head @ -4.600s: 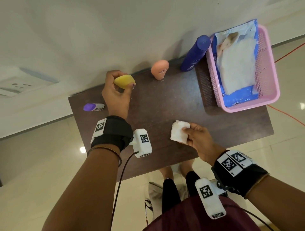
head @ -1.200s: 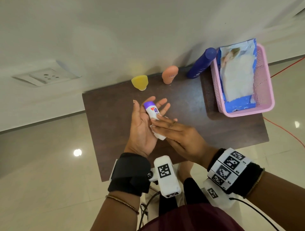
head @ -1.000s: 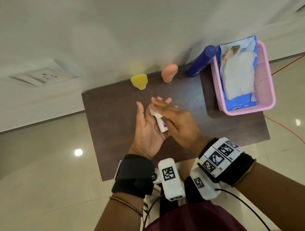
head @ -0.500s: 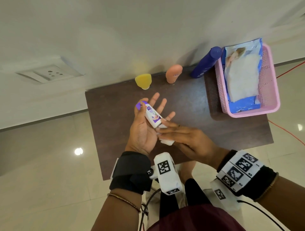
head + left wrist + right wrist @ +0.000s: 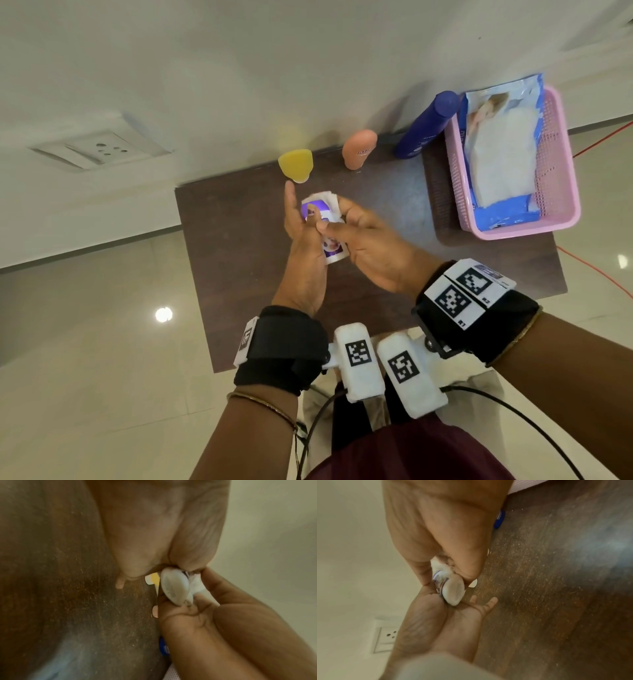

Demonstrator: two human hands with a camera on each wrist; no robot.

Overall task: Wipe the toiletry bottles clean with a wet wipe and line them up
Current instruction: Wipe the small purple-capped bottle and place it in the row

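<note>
Above the table's middle, my left hand [image 5: 301,212] holds a small white bottle [image 5: 333,251] with a purple cap, thumb pressed across it. My right hand [image 5: 342,221] grips a white wet wipe [image 5: 325,198] folded over the bottle's cap end. The bottle's oval base [image 5: 173,586] faces the left wrist camera, with the wipe [image 5: 195,586] bunched beside it. In the right wrist view the base [image 5: 453,589] pokes out under the wipe [image 5: 440,563]. A yellow bottle [image 5: 295,165], a peach bottle [image 5: 359,149] and a tall blue bottle [image 5: 424,126] stand in a row by the wall.
A pink basket [image 5: 561,178] at the table's right end holds an open pack of wipes [image 5: 500,154]. The dark brown table [image 5: 233,274] is narrow and stands against the wall. A wall socket [image 5: 102,150] is at the left. An orange cable [image 5: 596,267] crosses the floor.
My right hand has slid the wipe from the bottle's base up to its cap end. My left hand has turned more edge-on, its fingers less spread.
</note>
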